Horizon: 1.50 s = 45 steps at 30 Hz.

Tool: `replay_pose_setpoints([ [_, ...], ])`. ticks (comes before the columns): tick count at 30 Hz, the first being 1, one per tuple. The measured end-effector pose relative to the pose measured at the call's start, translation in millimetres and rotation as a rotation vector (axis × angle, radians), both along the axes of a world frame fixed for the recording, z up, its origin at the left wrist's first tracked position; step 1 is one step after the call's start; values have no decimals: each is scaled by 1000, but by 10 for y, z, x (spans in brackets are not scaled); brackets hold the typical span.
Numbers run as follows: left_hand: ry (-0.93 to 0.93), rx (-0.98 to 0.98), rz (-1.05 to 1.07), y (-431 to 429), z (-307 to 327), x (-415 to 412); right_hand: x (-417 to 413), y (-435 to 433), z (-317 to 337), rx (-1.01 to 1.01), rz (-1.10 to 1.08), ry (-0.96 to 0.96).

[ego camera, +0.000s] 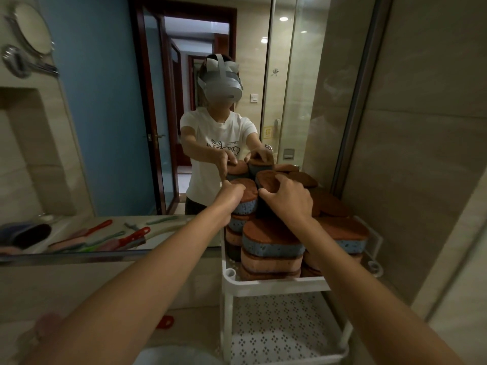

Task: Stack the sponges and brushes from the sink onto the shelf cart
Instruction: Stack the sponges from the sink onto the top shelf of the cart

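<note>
Several sponges with brown scouring tops and blue or pink foam are stacked on the top shelf of the white shelf cart (pixel 274 283). My right hand (pixel 288 197) grips a dark sponge (pixel 268 185) with a brown top, held tilted above the rear of the pile. My left hand (pixel 232 196) rests with straight fingers on the brown top of a blue sponge (pixel 246 198) that crowns the rear left stack. A blue sponge (pixel 271 241) tops the front stack. The sink is barely in view at the bottom edge.
A large mirror (pixel 158 114) behind the cart reflects me and the pile. Its lower left shows reflected brushes (pixel 116 238) lying on the counter. A beige wall and glass panel stand close on the right. The cart's lower perforated shelf (pixel 279 330) holds nothing visible.
</note>
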<state>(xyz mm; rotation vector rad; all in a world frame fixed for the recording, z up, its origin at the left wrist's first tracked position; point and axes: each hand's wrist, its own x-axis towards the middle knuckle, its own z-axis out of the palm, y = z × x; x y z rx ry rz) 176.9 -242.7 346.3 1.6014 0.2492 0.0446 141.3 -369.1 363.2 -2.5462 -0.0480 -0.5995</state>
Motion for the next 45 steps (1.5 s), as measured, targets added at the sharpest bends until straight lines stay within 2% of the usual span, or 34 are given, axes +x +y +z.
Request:
replay_pose_setpoints([
  [9, -55, 107, -10, -22, -52, -40, -30, -52, -21, 10, -30, -10],
  [21, -41, 120, -57, -27, -10, -121, -95, 42, -42, -245, 2, 49],
  [32, -42, 186, -47, -58, 99, -224, -88, -51, 18, -312, 83, 174],
  [34, -84, 184, -11, -47, 135, -295, -112, -36, 43, -261, 85, 127],
  [37, -163, 207, 94, 60, 215, -476, -240, 61, 37, -156, 120, -94],
  [39, -196, 240, 183, 227, 264, -653, -402, 223, -2, -60, 223, -205],
  [42, -216, 315, 296, 608, 216, -1019, -752, 598, -113, 126, 405, -267],
  [45, -235, 381, 426, 1125, -103, -1477, -1131, 1077, -334, 196, 533, -226],
])
